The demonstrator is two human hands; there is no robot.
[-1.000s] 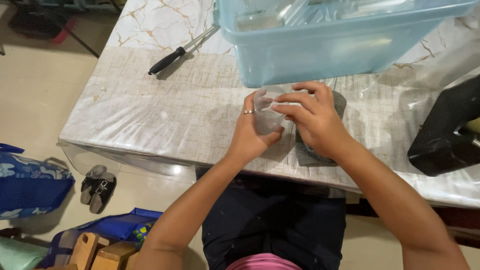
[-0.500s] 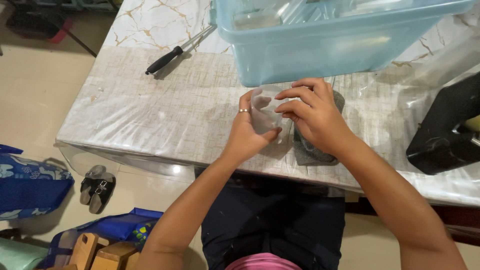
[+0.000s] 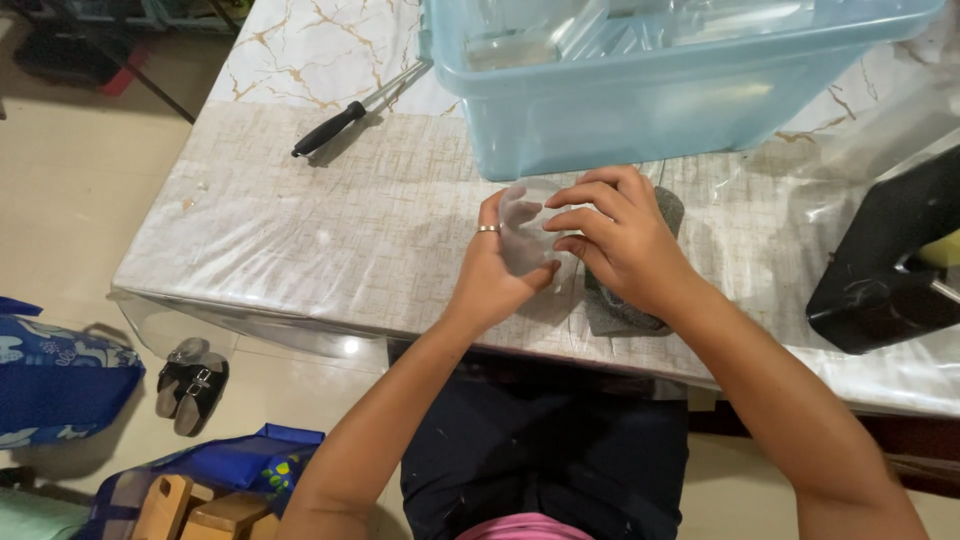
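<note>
Our left hand (image 3: 492, 275), a ring on one finger, grips a small clear plastic piece (image 3: 525, 240) between thumb and fingers, holding it just above the table (image 3: 300, 250). Our right hand (image 3: 620, 240) curls its fingertips onto the same piece from the other side, pinching its edge. Under the right palm lies a grey cloth (image 3: 625, 305). Just beyond our hands stands a pale blue plastic tub (image 3: 640, 100) holding clear items. Farther left a black-handled tool (image 3: 345, 120) lies on the tabletop. At right sits a black object (image 3: 885, 265).
</note>
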